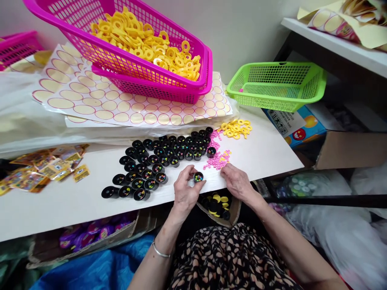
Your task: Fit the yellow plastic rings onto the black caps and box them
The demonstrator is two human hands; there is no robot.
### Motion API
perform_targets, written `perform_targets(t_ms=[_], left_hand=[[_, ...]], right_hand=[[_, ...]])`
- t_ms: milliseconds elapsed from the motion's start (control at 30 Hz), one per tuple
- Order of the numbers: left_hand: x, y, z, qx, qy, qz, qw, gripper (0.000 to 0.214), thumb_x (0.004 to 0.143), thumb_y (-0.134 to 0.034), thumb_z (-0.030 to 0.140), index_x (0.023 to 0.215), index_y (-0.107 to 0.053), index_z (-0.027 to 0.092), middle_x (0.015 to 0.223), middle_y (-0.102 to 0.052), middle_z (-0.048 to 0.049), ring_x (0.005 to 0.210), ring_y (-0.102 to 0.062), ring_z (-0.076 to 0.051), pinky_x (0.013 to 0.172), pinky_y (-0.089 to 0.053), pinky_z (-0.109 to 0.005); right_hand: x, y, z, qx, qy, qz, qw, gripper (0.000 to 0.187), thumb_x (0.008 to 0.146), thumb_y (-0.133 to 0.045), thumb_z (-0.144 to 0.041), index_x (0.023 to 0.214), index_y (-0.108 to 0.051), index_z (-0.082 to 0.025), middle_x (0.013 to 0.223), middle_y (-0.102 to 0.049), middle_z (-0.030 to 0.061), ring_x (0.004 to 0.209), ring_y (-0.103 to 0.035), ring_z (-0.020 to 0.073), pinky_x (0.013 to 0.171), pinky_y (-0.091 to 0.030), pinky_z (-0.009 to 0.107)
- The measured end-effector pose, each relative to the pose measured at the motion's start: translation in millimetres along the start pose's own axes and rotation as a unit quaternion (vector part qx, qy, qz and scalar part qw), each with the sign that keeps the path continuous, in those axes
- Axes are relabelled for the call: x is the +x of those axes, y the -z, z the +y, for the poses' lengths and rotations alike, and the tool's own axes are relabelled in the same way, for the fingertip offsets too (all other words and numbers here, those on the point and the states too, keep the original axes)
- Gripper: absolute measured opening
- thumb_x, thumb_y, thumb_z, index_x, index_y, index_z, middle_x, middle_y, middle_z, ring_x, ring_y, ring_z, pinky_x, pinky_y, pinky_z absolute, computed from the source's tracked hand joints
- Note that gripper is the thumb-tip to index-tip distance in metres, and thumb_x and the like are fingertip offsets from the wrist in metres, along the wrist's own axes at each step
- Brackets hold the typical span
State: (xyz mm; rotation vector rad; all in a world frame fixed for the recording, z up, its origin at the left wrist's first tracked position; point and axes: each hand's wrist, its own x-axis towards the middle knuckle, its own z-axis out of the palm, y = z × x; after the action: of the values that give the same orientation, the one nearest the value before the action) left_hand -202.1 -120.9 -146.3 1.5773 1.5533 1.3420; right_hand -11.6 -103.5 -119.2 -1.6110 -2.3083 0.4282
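A small black cup (198, 177) with colourful bits inside is held between the thumb and fingers of my left hand (186, 189), just above the table's front edge. My right hand (237, 181) is closed at the fingertips beside the small pink pieces (218, 160); whatever it may pinch is hidden. Several more black cups (151, 184) stand in rows to the left, many with coloured bits in them. Yellow rings (236, 129) lie in a loose pile behind the pink pieces.
A tilted magenta basket (208, 76) of yellow rings sits on sticker sheets (123, 117). At the right is a green basket (320, 86), above an open carton (347, 149). Small printed packets (54, 165) lie at the left. Below the table edge, a box (234, 211) holds yellow and black caps.
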Motion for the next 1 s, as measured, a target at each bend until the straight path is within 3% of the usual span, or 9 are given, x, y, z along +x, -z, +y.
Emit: perform_targets(t_ms=[133,300,533,667,1000], left_hand=[[2,0.3,-4,0.012,-0.004,-0.024,1.000,0.047,0.062,-0.072,0.023,0.107,-0.056,0.018,0.091,-0.063,-0.0035,0.082,-0.059,-0.016,0.076,-0.049,-0.032],[4,3.3,-7,0.046,-0.048,-0.050,0.997,0.031,0.065,-0.071,0.024,0.094,-0.060,0.018,0.090,-0.063,-0.0038,0.084,-0.058,-0.018,0.077,-0.048,-0.033],[4,1.4,-10,0.038,-0.035,-0.035,0.998,0.041,0.062,-0.074,0.028,0.099,-0.060,0.018,0.091,-0.063,-0.0042,0.084,-0.059,-0.018,0.077,-0.049,-0.033],[4,1.4,-10,0.046,-0.040,-0.038,0.997,0.035,0.063,-0.073,0.028,0.095,-0.061,0.019,0.089,-0.063,-0.0035,0.083,-0.059,-0.018,0.076,-0.049,-0.033],[4,1.8,-4,0.053,-0.057,-0.047,0.996,0.028,0.064,-0.073,0.025,0.089,-0.061,0.018,0.086,-0.063,-0.0031,0.081,-0.057,-0.017,0.074,-0.047,-0.032]], right_hand=[[2,2,-3,0.014,0.008,-0.034,0.999,0.018,0.086,-0.038,-0.012,0.079,-0.053,-0.019,0.078,-0.055,0.0028,0.076,-0.052,0.0148,0.067,-0.035,0.024],[6,-2,0,-0.015,-0.017,-0.023,0.999,0.016,0.087,-0.041,-0.016,0.079,-0.055,-0.020,0.081,-0.055,0.0030,0.078,-0.053,0.0153,0.066,-0.035,0.024],[1,-3,4,0.034,-0.017,0.000,0.999,0.011,0.085,-0.046,-0.019,0.080,-0.057,-0.020,0.080,-0.053,0.0023,0.076,-0.052,0.0146,0.066,-0.037,0.024],[1,-4,5,0.048,-0.017,0.004,0.999,0.013,0.084,-0.046,-0.016,0.079,-0.057,-0.019,0.078,-0.052,0.0021,0.074,-0.052,0.0147,0.066,-0.037,0.024],[5,-8,-6,-0.022,0.001,0.008,1.000,0.019,0.086,-0.037,-0.012,0.085,-0.054,-0.019,0.085,-0.055,0.0047,0.079,-0.053,0.0162,0.065,-0.036,0.024]])
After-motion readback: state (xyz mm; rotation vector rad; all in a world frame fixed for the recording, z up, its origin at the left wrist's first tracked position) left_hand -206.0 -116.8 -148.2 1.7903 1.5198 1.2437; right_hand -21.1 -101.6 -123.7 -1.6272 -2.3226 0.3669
